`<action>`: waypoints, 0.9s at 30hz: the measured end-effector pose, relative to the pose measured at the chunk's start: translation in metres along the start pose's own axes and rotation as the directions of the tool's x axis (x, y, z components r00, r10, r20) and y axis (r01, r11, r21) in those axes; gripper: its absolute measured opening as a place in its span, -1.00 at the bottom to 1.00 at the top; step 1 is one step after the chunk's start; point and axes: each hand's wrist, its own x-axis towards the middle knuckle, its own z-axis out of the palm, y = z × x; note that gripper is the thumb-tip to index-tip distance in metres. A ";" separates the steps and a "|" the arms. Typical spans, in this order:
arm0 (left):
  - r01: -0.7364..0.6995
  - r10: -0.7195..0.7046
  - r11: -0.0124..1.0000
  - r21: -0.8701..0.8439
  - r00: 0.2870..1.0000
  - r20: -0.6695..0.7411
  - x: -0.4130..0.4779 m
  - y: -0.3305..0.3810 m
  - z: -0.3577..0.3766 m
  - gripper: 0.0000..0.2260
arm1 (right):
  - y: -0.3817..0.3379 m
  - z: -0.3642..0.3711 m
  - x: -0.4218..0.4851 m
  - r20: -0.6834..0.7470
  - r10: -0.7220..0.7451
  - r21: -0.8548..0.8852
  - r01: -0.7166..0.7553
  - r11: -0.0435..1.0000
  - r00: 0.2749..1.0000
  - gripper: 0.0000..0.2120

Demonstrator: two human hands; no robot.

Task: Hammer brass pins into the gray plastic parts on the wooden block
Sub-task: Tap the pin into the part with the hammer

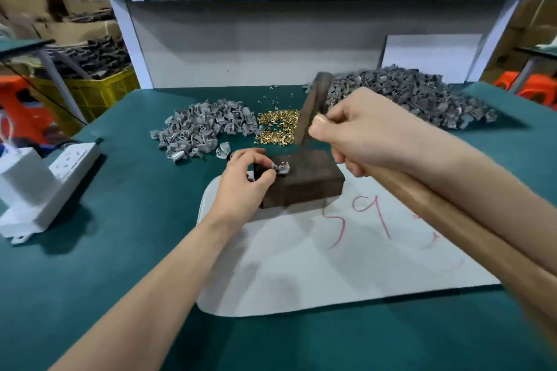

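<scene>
White sheet [316, 274], rounded corners, red handwritten figures, lies flat on the green mat [120, 220] under both your wrists.

Your left hand [241, 187]: thumb and forefinger curled, pinching a small gray plastic part [281, 170] at the near-left corner of the dark wooden block [307, 187]. A brass pin [282, 164] stands in the part, just right of your fingertips.

Your right hand [358, 141]: fingers wrapped round the smooth tan handle of the hammer [452, 220]. The dark head [313, 111], motion-blurred, is raised above the block, left of your knuckles.

Beyond your left fingers: a loose heap of pale gray parts [202, 129], then scattered shiny brass pins [278, 128]. Beyond your right fingers: a larger, darker gray heap [407, 99].

Far left of your left fingers: a white power strip [72, 161]; behind it a yellow lattice crate [99, 93] heaped with dark parts.
</scene>
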 end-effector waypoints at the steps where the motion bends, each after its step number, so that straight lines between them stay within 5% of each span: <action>1: -0.008 0.008 1.000 0.021 1.000 0.004 0.001 0.000 0.000 -0.94 | -0.003 0.009 0.003 -0.019 -0.001 -0.033 0.001 0.999 1.000 -0.61; 7: -0.080 0.080 0.996 0.029 0.997 0.003 0.002 -0.004 0.001 -0.98 | 0.000 0.029 0.012 -0.027 0.111 -0.054 -0.112 0.992 0.993 -0.67; 16: -0.075 0.073 0.995 -0.066 0.997 -0.026 0.000 -0.004 0.002 -0.86 | -0.017 0.006 0.020 -0.117 -0.099 -0.213 0.072 0.974 0.988 -0.59; 20: -0.104 0.102 0.994 -0.032 0.993 -0.055 0.000 -0.006 0.002 -0.91 | -0.009 0.031 0.014 0.035 -0.023 -0.311 0.033 0.950 0.999 -0.66; 25: -0.070 0.066 0.993 -0.092 0.997 -0.044 -0.001 -0.005 0.003 -0.83 | -0.016 0.008 0.025 -0.149 -0.126 -0.221 0.091 0.971 0.981 -0.65; 27: -0.077 0.074 0.994 -0.072 0.996 -0.045 0.000 -0.004 0.003 -0.86 | -0.013 0.024 0.021 -0.052 -0.098 -0.265 0.081 0.961 0.994 -0.68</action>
